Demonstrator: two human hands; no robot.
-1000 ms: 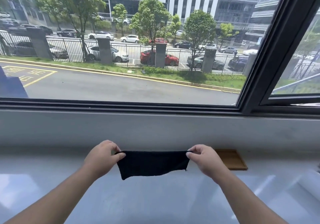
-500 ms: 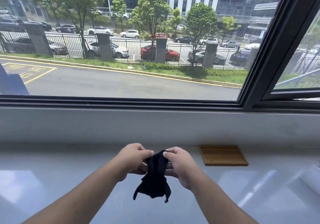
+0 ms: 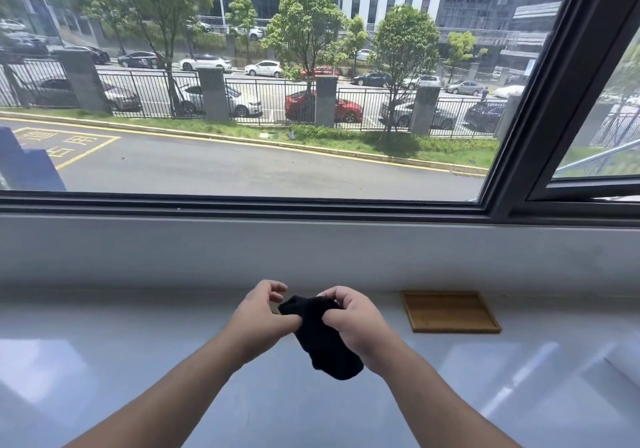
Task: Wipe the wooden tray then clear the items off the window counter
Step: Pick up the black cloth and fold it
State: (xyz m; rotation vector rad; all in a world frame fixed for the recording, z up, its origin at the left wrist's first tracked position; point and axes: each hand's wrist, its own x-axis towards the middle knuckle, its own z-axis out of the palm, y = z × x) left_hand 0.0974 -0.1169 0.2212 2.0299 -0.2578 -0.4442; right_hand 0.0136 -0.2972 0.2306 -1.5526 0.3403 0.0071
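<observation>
Two hands are bunching a black cloth [image 3: 322,347] above the window counter [image 3: 138,361].

The left hand [image 3: 258,319] is pinching the cloth's upper edge, its thumb pressing in from 9 o'clock while its fingers are curling loosely above. The right hand [image 3: 356,326] is gripping the crumpled cloth from 3 o'clock, fingers and thumb curled round it, and the loose end is hanging down toward 6 o'clock, clear of the glossy surface. The wooden tray [image 3: 450,310] is lying flat on the counter at 3 o'clock from the hands, near them but not touching, against the wall below the window [image 3: 242,101].
</observation>
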